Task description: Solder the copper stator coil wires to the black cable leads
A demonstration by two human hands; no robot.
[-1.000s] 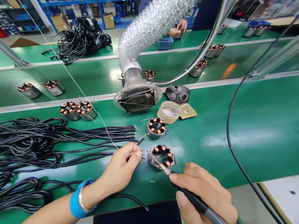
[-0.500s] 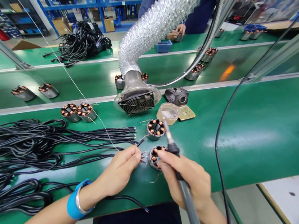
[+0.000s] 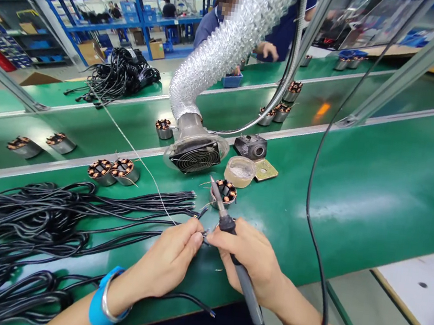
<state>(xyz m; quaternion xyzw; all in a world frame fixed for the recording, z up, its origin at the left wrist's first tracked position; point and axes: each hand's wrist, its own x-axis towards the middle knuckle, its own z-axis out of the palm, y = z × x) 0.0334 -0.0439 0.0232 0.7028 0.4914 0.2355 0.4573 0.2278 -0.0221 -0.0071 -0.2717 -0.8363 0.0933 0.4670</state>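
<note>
A second ago the tip of the soldering iron [image 3: 246, 288] was held down at the wire ends [image 3: 207, 232]; now it has been swung up and away, and it is aimed towards 11 o'clock, seen in front of the far coil ring [image 3: 230, 199]. The fingers of the right hand [image 3: 255, 254] have meanwhile been brought in beside those of the left hand [image 3: 172, 254]. By this, it may be judged, heating has been broken off for the moment and the wires are being handled by fingertip instead.

The iron is gripped by the right hand, its thumb and forefinger bunched at the wires (whether any strand is pinched there too cannot be told). The left hand is closed, thumb to finger, on the wire ends, and the pale wire [image 3: 156, 180] is led down behind it from 11 o'clock.

The wire ends are found at the left hand's 2 o'clock and the right hand's 9 to 10 o'clock, between both sets of fingertips. The near coil ring is almost wholly hidden by the right hand. The far one is placed at that hand's 10 to 11 o'clock, with the shallow pot [image 3: 238, 174] just beyond.
</note>
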